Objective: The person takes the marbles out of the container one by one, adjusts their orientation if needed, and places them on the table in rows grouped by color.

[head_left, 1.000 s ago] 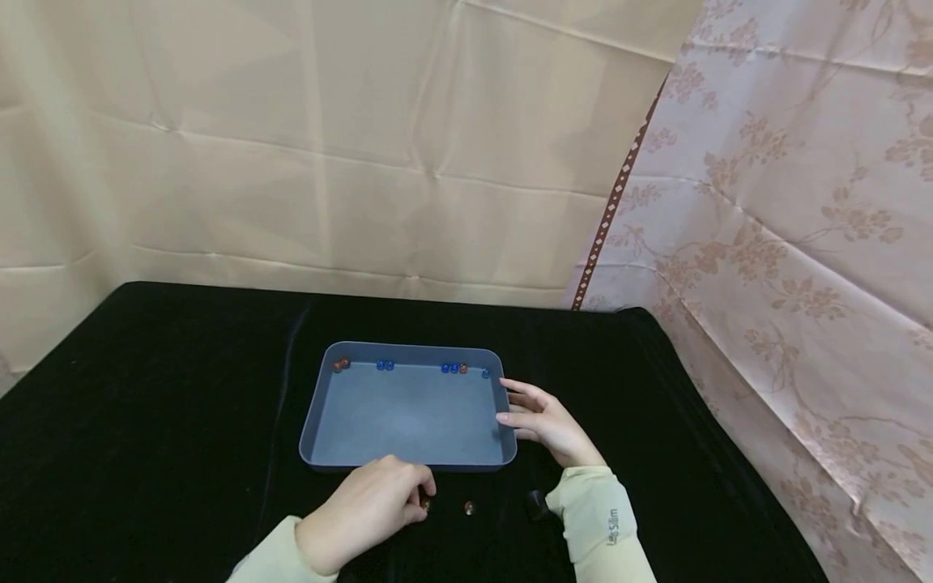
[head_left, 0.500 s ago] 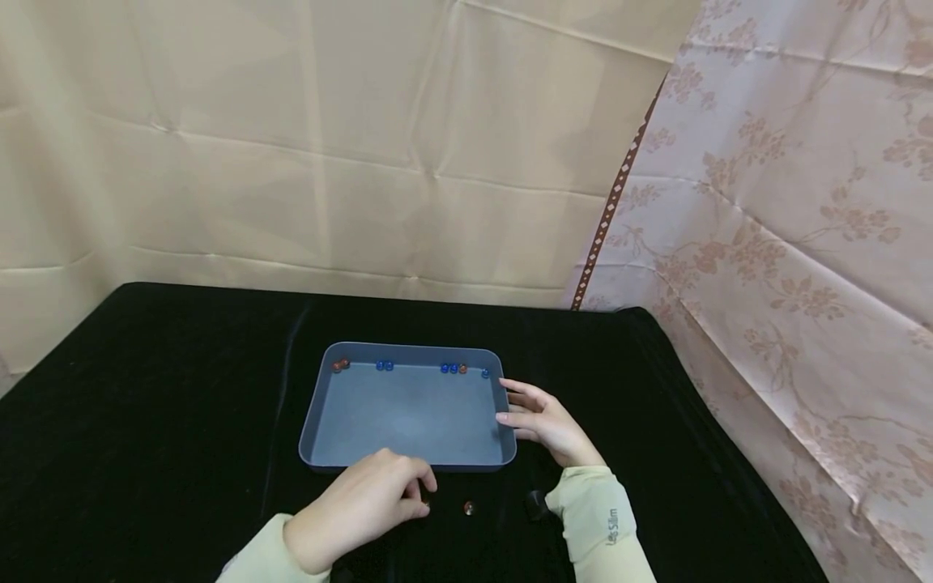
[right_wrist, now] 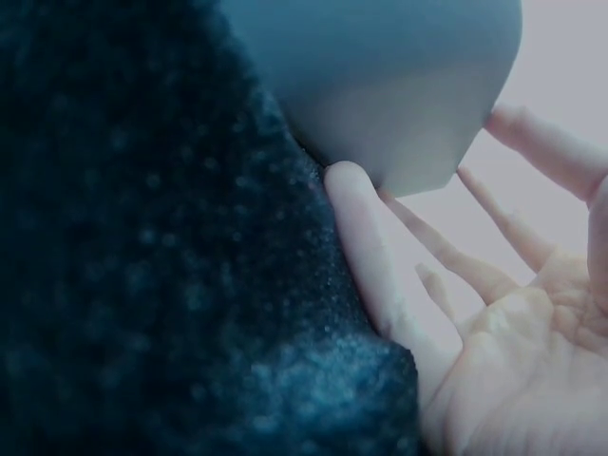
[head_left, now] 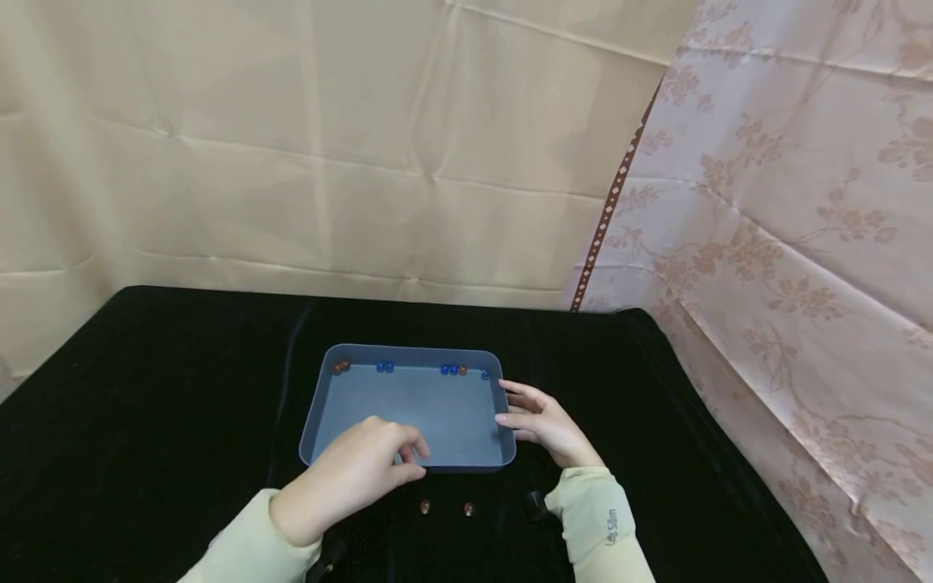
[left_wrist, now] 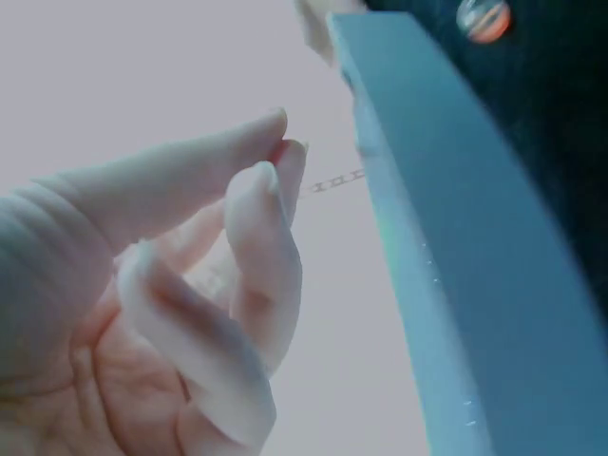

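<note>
My left hand (head_left: 357, 470) hovers over the front left part of a blue-grey tray (head_left: 408, 417). Its fingers are loosely curled, thumb close to the fingertips, and no object shows between them in the left wrist view. Two clear marbles with reddish swirls, a left one (head_left: 425, 508) and a right one (head_left: 470, 509), lie on the black cloth in front of the tray. At the tray's right wall my right hand (head_left: 547, 425) rests with extended, spread fingers touching the side. Inside, along the back wall, sit brownish-red marbles (head_left: 341, 368) and several blue marbles (head_left: 385, 368).
Black cloth (head_left: 182, 405) covers the table. A cream curtain (head_left: 364, 162) hangs behind it, and a pink floral curtain (head_left: 787, 243) closes off the right side. A small black device (head_left: 535, 506) sits at my right wrist.
My left hand has moved off the left front marble, up and slightly left over the tray's front edge, leaving that marble on the cloth. The right hand stays at the tray.
</note>
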Motion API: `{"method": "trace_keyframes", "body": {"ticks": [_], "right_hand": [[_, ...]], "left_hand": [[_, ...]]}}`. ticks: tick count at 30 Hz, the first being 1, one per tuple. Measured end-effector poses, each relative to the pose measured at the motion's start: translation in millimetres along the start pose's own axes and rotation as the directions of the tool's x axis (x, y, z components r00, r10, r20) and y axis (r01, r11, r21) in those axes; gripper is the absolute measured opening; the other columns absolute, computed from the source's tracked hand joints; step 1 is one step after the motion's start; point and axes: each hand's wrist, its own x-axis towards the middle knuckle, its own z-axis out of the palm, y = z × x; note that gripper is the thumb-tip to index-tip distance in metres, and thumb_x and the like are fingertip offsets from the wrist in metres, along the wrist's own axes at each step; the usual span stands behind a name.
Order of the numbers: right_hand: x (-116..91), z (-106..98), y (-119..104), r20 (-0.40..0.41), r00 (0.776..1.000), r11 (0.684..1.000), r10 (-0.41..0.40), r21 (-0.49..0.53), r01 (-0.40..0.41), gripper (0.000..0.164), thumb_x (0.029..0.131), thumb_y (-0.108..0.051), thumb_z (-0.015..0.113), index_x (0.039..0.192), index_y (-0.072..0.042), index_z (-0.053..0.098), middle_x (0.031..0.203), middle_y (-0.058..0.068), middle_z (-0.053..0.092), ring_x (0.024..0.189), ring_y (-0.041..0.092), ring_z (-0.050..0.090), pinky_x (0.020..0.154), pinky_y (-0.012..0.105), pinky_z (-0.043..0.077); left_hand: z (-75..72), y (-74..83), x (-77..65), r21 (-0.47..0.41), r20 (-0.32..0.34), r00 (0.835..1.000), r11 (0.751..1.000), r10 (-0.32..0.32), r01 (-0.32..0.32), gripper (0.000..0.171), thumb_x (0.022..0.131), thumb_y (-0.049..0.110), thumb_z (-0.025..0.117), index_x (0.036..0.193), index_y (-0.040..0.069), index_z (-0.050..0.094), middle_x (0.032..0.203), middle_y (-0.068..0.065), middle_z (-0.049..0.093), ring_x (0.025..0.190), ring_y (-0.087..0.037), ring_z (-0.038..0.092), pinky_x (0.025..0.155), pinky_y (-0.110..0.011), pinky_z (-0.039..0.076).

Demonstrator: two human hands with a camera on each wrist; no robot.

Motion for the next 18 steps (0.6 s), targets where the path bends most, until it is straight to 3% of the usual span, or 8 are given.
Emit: {"method": "trace_keyframes", "body": {"ticks": [11, 18], "right_hand": [[-0.1, 0.0, 1.0, -0.007, 1.0, 1.0, 0.004, 0.017, -0.004, 0.063, 0.094, -0.017, 0.066, 0.151, -0.012, 0.039, 0.153, 0.026, 0.036, 0.135, 0.04, 0.047, 0.099, 0.045, 0.052], [0.2, 0.5, 0.5, -0.006, 1.0, 1.0, 0.005, 0.011, -0.005, 0.063, 0.094, -0.018, 0.066, 0.15, -0.013, 0.04, 0.153, 0.025, 0.038, 0.135, 0.04, 0.048, 0.098, 0.043, 0.052]], "left_hand": [[-33.0, 20.8, 12.8, 0.155, -0.079, 0.997, 0.988, -0.012, 0.025, 0.007, 0.086, 0.018, 0.076, 0.093, 0.017, 0.073, 0.08, 0.007, 0.072, 0.068, -0.003, 0.061, 0.058, -0.022, 0.048], [-49.9, 17.1, 28.3, 0.144, -0.104, 0.992, 0.986, -0.069, 0.084, 0.009, 0.088, 0.025, 0.075, 0.095, 0.019, 0.073, 0.088, 0.005, 0.074, 0.071, -0.004, 0.064, 0.061, -0.025, 0.05]]}}
